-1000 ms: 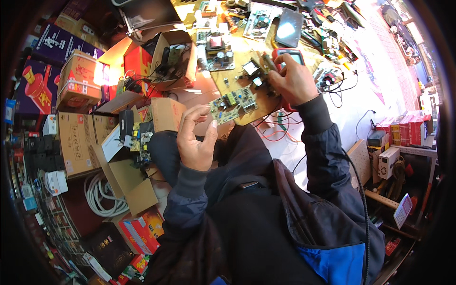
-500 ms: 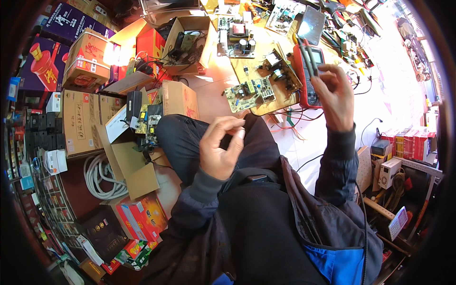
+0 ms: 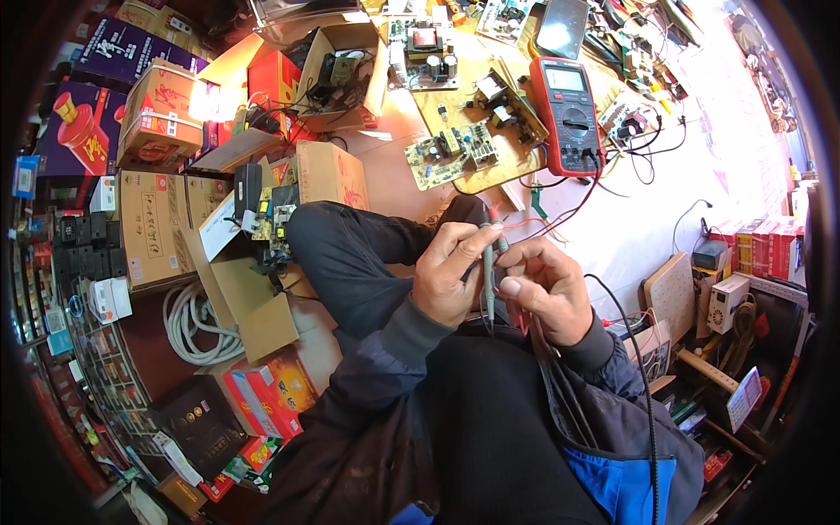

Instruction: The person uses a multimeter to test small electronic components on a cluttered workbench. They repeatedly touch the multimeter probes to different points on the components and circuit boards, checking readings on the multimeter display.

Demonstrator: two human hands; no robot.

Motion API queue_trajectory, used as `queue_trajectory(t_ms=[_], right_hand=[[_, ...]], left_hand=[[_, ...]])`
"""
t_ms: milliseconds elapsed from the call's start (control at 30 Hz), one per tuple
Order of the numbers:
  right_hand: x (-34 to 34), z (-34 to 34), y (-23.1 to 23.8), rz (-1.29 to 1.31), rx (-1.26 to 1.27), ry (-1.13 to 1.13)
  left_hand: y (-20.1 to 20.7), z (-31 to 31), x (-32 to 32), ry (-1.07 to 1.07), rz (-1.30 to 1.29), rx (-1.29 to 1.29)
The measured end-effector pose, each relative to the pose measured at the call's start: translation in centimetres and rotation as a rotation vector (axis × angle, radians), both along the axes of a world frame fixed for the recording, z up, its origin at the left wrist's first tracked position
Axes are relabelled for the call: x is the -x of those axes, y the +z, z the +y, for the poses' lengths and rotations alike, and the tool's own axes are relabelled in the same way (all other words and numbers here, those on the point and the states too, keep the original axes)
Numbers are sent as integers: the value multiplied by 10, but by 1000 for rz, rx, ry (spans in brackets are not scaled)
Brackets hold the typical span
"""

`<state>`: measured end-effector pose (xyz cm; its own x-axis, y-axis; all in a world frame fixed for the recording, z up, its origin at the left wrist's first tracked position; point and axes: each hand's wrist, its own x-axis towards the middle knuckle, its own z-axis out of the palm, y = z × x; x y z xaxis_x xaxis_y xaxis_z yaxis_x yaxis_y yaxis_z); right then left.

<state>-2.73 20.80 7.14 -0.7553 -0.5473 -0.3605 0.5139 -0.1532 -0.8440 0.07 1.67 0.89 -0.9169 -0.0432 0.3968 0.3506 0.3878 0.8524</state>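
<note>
Above my lap, my left hand (image 3: 448, 273) pinches a grey test probe (image 3: 488, 284) whose thin tip points down toward me. Close beside it, my right hand (image 3: 556, 287) has its fingers closed around a second probe, mostly hidden by them. Red and dark leads run from the hands toward the red multimeter (image 3: 574, 125), which lies face up on the wooden board (image 3: 477, 184) beyond. Left of the meter lie a pale circuit board (image 3: 451, 156) with components and a board with dark heat sinks (image 3: 512, 109).
A larger power board (image 3: 426, 66) sits farther back, near an open carton (image 3: 367, 83) of adapters and cables. Tools and small boards crowd the far right. Boxes (image 3: 157, 223) and a coiled white hose (image 3: 197, 324) stand at my left; a black cable (image 3: 637, 350) hangs at my right.
My right hand has brought the probes down from above the multimeter to my lap. My left hand has moved right and closed on one of them.
</note>
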Motion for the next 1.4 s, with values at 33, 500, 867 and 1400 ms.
queue_trajectory(t_ms=[33, 500, 867, 1400], right_hand=[[3, 1, 1, -4, 15, 24], [28, 14, -19, 545, -167, -503], [92, -34, -72, 1162, -541, -267], [93, -52, -64, 674, -392, -270]], left_hand=[[0, 0, -1, 13, 4, 5], [3, -8, 2, 139, -212, -511], [2, -8, 8, 181, -251, -655], [1, -12, 11, 103, -167, -634]])
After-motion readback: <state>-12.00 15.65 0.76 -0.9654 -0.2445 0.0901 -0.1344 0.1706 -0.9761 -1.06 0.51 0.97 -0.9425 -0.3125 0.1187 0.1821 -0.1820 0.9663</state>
